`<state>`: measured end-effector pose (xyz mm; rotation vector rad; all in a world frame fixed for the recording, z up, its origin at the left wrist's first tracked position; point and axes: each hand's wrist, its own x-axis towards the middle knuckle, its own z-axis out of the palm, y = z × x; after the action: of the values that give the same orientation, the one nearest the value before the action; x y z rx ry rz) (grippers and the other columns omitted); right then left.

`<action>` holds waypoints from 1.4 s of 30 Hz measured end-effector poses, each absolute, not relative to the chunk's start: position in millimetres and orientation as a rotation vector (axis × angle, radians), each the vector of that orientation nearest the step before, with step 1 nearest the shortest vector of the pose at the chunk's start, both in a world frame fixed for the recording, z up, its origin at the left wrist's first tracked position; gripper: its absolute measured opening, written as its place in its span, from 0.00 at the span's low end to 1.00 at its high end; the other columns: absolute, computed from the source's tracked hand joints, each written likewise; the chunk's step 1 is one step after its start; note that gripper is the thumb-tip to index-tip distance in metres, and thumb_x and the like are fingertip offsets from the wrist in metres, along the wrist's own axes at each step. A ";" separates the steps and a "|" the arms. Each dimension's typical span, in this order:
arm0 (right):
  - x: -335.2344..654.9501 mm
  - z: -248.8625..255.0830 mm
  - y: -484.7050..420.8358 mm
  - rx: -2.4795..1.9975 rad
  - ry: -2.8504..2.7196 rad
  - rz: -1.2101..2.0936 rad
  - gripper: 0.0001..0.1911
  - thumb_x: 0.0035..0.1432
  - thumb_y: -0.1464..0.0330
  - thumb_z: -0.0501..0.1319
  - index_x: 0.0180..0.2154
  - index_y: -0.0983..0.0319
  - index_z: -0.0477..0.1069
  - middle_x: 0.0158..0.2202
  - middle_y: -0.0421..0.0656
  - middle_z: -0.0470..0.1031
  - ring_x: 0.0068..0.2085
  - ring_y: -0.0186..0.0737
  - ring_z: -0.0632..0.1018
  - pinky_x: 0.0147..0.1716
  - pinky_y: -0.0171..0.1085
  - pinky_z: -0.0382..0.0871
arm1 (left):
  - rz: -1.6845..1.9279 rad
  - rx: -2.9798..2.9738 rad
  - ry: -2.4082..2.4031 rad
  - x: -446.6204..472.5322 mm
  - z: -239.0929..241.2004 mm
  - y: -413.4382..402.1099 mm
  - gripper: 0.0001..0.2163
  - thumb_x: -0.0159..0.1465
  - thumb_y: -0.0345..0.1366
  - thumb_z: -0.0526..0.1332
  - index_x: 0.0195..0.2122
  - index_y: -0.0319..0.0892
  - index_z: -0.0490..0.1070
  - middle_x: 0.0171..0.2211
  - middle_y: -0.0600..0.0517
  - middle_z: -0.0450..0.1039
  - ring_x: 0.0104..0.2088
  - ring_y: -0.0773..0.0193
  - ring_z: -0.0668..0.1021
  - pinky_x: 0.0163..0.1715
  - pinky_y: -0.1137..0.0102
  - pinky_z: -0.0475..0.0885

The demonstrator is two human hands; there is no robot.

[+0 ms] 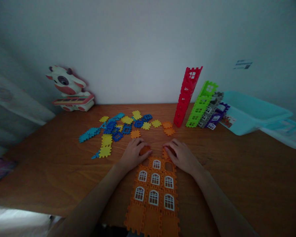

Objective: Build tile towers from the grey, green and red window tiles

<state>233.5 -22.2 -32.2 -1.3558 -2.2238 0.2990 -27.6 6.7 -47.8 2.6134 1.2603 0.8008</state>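
A flat panel of joined orange building tiles (151,177) lies before me, its lower end at the table's front edge. Several of its tiles carry white arched windows; the bottom row is plain. My left hand (134,153) curls its thumb and fingers around an orange tile (145,150) at the panel's top left corner. At the top right corner, my right hand (181,154) grips another orange tile (165,154), partly hidden under its fingers. Whether these two tiles are locked to the panel I cannot tell. A loose orange tile (135,134) lies just beyond my left fingers.
Loose blue and yellow tiles (107,140) are scattered at the back left, with more orange tiles (168,129) at the back. A red tower (186,97), a green tower (201,105), grey and purple stacks and a turquoise bin (256,108) stand right. A cow toy (70,89) sits left.
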 end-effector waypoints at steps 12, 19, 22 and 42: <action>230.2 -30.2 -61.8 -1.424 -2.128 0.459 0.20 0.69 0.61 0.57 0.61 0.55 0.66 0.55 0.49 0.72 0.56 0.49 0.75 0.57 0.51 0.70 | 0.716 2.608 1.372 -27.8 -39.8 -22.7 0.11 0.67 0.41 0.64 0.49 0.45 0.74 0.48 0.47 0.73 0.49 0.52 0.74 0.51 0.54 0.73; 242.5 -25.3 -64.6 -1.358 -2.215 0.482 0.10 0.65 0.61 0.62 0.47 0.55 0.75 0.59 0.48 0.71 0.60 0.51 0.73 0.59 0.55 0.69 | 0.867 2.673 1.287 -25.5 -38.3 -29.3 0.09 0.69 0.42 0.62 0.41 0.41 0.75 0.44 0.46 0.74 0.45 0.55 0.75 0.47 0.59 0.75; 245.6 -21.4 -63.0 -1.314 -2.244 0.514 0.04 0.63 0.64 0.66 0.39 0.56 0.77 0.60 0.48 0.70 0.60 0.51 0.73 0.59 0.54 0.70 | 0.887 2.660 1.127 -29.1 -37.0 -29.5 0.11 0.71 0.41 0.58 0.37 0.41 0.75 0.38 0.47 0.74 0.40 0.59 0.76 0.44 0.62 0.75; 238.3 -2.5 -64.0 -1.257 -2.619 0.390 0.11 0.68 0.71 0.58 0.40 0.60 0.80 0.37 0.44 0.79 0.37 0.43 0.79 0.37 0.42 0.74 | 0.400 2.671 0.937 -45.4 -10.6 -45.5 0.15 0.72 0.31 0.54 0.53 0.47 0.77 0.38 0.48 0.71 0.39 0.60 0.74 0.41 0.64 0.73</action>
<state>238.3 -64.0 -2.5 -1.2569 -2.6185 0.3896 -45.4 -45.5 -10.6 2.6712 0.9369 0.4000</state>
